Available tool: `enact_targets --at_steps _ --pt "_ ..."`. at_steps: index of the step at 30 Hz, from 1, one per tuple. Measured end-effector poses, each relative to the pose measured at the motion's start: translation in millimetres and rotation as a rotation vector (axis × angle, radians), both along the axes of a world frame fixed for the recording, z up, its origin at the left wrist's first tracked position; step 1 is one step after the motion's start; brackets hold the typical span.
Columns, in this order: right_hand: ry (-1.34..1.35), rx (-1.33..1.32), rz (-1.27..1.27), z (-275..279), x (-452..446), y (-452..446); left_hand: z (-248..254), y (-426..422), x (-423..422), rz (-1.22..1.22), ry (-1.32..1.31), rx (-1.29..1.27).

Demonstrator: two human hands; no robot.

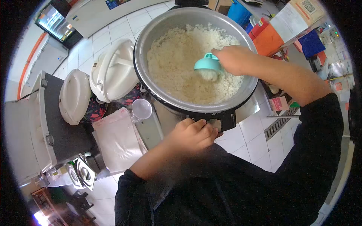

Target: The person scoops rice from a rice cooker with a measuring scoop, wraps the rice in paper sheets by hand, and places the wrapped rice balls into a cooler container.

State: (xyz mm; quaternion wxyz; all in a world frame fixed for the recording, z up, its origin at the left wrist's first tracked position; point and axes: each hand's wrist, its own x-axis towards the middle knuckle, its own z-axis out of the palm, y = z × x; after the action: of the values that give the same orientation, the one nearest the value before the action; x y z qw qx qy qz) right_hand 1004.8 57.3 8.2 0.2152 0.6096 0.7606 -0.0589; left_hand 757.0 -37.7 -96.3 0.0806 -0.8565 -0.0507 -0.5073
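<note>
A large round metal pot [141, 56] holds white rice [173, 64], heaped higher toward its back and right sides. In the right part of the pot, my right hand [233, 60] is closed round the handle of a turquoise cup-shaped scoop [207, 64]. The scoop is tilted, with rice at its mouth. My left hand [196, 133] rests with curled fingers on the black front handle [228, 119] of the pot. Left of the pot lie a clear plastic cup [141, 109] and a stack of wrapping sheets [118, 139].
Two white lids [113, 71] [75, 97] stand left of the pot. Beyond them is an open dark case [68, 113]. Metal container lids [86, 173] are at the lower left. A cardboard box [294, 22] and an orange item [268, 39] stand at the upper right.
</note>
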Motion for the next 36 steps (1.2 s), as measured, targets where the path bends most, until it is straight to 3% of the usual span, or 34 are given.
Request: enact_targets --at_steps 11,23,26,29,31,34,36 --pt "0.231 -0.072 0.099 19 -58 -50 -12 -4 5 0.074 -0.055 0.025" --pt "0.429 -0.171 -0.081 49 -42 -64 -20 -6 11 0.081 -0.129 0.021" --pt "0.746 -0.111 0.132 29 -1 -47 -7 -8 3 0.1 -0.037 -0.007" --pt "0.709 -0.222 -0.303 80 -23 -61 -6 -12 -29 0.096 0.096 -0.032" --pt "0.932 -0.26 -0.368 79 -18 -65 -20 -21 -69 0.099 0.083 -0.112" --pt "1.16 -0.348 -0.421 84 -27 -77 -72 -26 -148 0.41 0.127 -0.316" --pt "1.215 -0.252 -0.54 76 -52 -97 -97 -22 -216 0.61 0.247 -0.482"
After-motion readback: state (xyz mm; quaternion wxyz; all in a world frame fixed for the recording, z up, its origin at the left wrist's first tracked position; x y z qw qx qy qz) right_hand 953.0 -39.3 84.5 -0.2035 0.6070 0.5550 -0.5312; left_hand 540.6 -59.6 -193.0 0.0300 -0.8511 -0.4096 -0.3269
